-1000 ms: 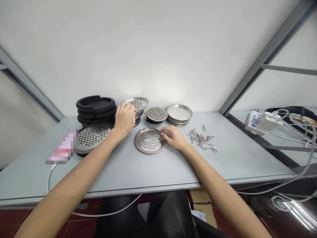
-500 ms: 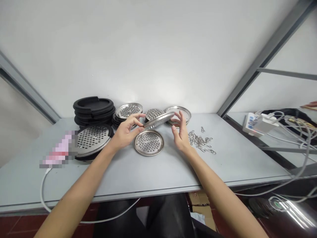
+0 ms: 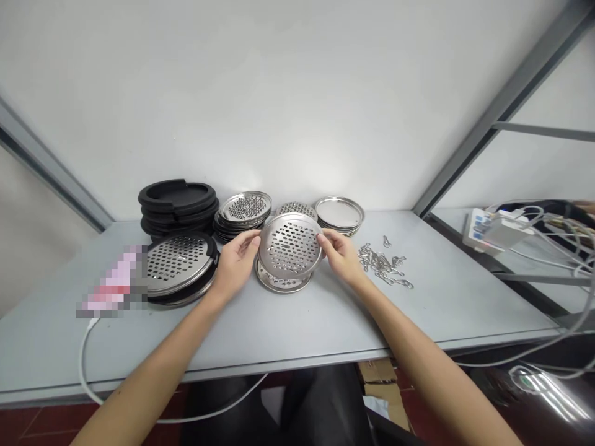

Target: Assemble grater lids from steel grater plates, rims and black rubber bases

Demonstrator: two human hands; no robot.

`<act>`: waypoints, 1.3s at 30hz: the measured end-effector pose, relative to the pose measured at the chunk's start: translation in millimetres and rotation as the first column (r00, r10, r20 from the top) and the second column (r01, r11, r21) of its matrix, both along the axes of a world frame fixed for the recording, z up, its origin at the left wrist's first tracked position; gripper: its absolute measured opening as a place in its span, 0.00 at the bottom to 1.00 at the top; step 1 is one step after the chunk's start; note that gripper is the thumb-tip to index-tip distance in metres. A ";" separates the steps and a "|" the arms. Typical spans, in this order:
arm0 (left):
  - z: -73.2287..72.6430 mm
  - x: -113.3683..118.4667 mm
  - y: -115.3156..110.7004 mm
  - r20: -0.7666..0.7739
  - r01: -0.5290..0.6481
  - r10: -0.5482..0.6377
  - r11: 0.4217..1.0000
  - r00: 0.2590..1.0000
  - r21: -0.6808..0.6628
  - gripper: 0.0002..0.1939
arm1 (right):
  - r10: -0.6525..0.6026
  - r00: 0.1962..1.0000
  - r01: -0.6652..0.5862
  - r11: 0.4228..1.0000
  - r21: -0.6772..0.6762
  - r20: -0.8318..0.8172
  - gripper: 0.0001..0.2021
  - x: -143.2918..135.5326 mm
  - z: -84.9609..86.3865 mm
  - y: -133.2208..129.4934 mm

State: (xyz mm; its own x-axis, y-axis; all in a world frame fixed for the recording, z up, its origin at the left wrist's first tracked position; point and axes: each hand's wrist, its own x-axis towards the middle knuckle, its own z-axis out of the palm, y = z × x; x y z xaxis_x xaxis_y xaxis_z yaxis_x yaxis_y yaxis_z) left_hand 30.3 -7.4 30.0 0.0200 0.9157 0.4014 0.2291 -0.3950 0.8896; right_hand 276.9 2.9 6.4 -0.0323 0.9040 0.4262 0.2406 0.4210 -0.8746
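Observation:
A round metal grater disc (image 3: pixel 292 246) is tilted up between my two hands, its slotted face toward me. My left hand (image 3: pixel 237 260) pinches its left rim, thumb in front. On the opposite rim, my right hand (image 3: pixel 340 253) grips with thumb and fingers. Beneath it, a second grater disc (image 3: pixel 283 286) lies flat on the table, mostly covered from view. Behind stand a stack of grater discs (image 3: pixel 246 207), another perforated stack (image 3: pixel 297 208) partly hidden, and a stack of plain metal discs (image 3: pixel 339 212). Loose metal clips (image 3: pixel 381 263) lie in a pile right of my right hand.
Black ring-shaped holders (image 3: pixel 179 207) are stacked at the back left, with assembled graters (image 3: pixel 176 263) in front. A pixelated pink object (image 3: pixel 114 282) with a white cable lies at the left. A power strip (image 3: pixel 483 232) and cables sit beyond the grey frame at right.
The held grater disc has turned from nearly edge-on to face me. My right hand has closed on its right rim, and the view has shifted slightly.

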 end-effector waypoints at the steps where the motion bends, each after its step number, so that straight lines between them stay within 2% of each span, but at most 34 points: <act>1: -1.5 -1.7 -3.0 -0.088 0.008 -0.005 1.000 0.996 0.026 0.25 | 0.010 1.000 -0.010 0.999 -0.041 -0.007 0.22 -0.6 0.1 0.3; 3: -4.6 -5.3 -8.3 -0.294 0.065 -0.044 0.996 0.955 0.062 0.36 | 0.023 1.000 -0.025 0.994 -0.107 -0.014 0.24 -1.0 -0.1 0.8; 5: -7.5 -8.3 -11.2 -0.486 0.142 -0.092 0.988 0.869 0.067 0.52 | 0.029 1.000 -0.030 0.990 -0.141 -0.009 0.25 -0.4 -0.8 1.2; 6: -8.9 -9.3 -11.5 -0.555 0.172 -0.111 0.983 0.824 0.058 0.59 | 0.030 1.000 -0.030 0.989 -0.147 0.000 0.25 0.3 -1.2 1.3; 8: -11.3 -10.4 -10.5 -0.625 0.192 -0.127 0.981 0.770 0.037 0.65 | 0.028 0.999 -0.023 0.989 -0.148 0.028 0.24 1.7 -2.2 1.6; 12: -13.5 -11.0 -8.2 -0.626 0.167 -0.111 0.985 0.772 0.031 0.63 | 0.024 0.995 -0.008 0.988 -0.156 0.100 0.27 4.2 -4.4 2.9; 17: -11.1 -13.0 -9.0 -0.600 0.162 -0.133 0.987 0.789 -0.006 0.60 | 0.073 0.991 -0.053 0.984 -0.170 0.108 0.27 6.2 -5.1 4.6; 22: -5.0 -16.4 -11.2 -0.601 0.177 -0.187 0.981 0.777 -0.076 0.58 | 0.041 0.943 -0.028 0.999 -0.042 0.330 0.21 7.0 1.8 1.2; 27: -3.9 -19.0 -13.0 -0.643 0.185 -0.223 0.975 0.732 -0.127 0.55 | 0.083 0.889 -0.087 0.996 -0.011 0.450 0.21 5.9 2.9 -1.5; 33: -10.9 -20.8 -9.9 -0.661 0.232 -0.226 0.969 0.715 -0.081 0.54 | 0.186 0.839 -0.232 0.972 0.026 0.511 0.16 4.4 1.3 0.6; 39: -15.5 -22.1 -7.1 -0.644 0.239 -0.231 0.968 0.729 -0.076 0.51 | 0.166 0.823 -0.241 0.968 0.069 0.544 0.16 2.3 -2.8 3.0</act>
State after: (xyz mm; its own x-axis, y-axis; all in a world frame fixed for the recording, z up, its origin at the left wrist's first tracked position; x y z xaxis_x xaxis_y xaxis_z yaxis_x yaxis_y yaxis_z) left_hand 8.3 -14.5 14.6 0.4911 0.8420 0.2233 0.6428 -0.5233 0.5594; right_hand 279.2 5.9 3.6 -0.4637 0.7900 0.4011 0.5472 0.6114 -0.5716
